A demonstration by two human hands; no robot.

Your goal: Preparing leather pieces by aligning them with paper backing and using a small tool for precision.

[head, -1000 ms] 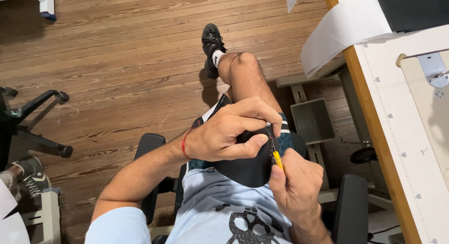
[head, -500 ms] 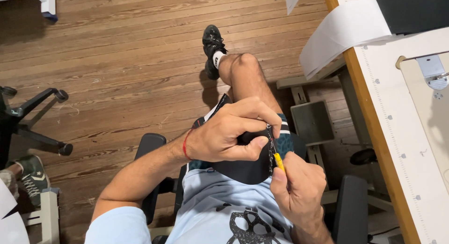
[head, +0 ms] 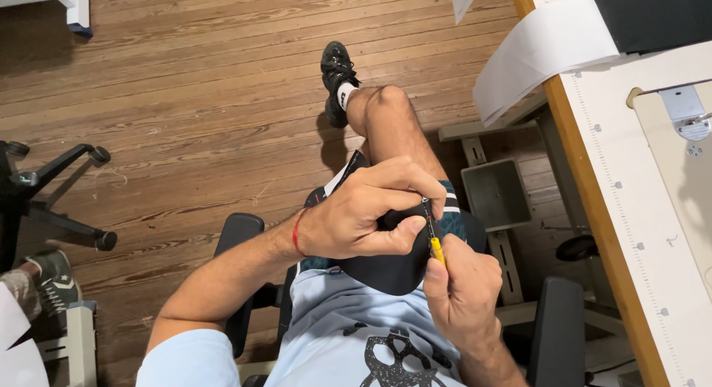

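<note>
Clearly mid-work: black fabric piece point(head: 393, 272) held over the lap, near the middle of the view, gripped on its left and upper edge by the left hand point(head: 363, 212), fingers curled over the top and thumb pressed along the near side. Pinched in the right hand point(head: 463, 294), a small yellow-handled tool point(head: 436, 250), probably a seam ripper, though the tip is too small to tell for sure; its dark point meets the fabric edge just beneath the left fingertips. Seems partway through picking along that edge; how much stitching is already undone, and how much remains, cannot be read from here, since the seam itself hides under the fingers.

Left forearm reaching in from the near left, wrist with a red band point(head: 297, 233) bent inward. Right wrist coming up from the near right, thumb and forefinger clamped on the handle, remaining fingers folded.

Off to the right, a desk point(head: 630, 231) with white paper point(head: 541, 53) draped over its edge and a dark cloth strip point(head: 653, 16) at the far end. Below, wooden floor point(head: 185, 97), one black shoe point(head: 337, 75) planted far out, and an office chair base point(head: 52, 194) at left.
</note>
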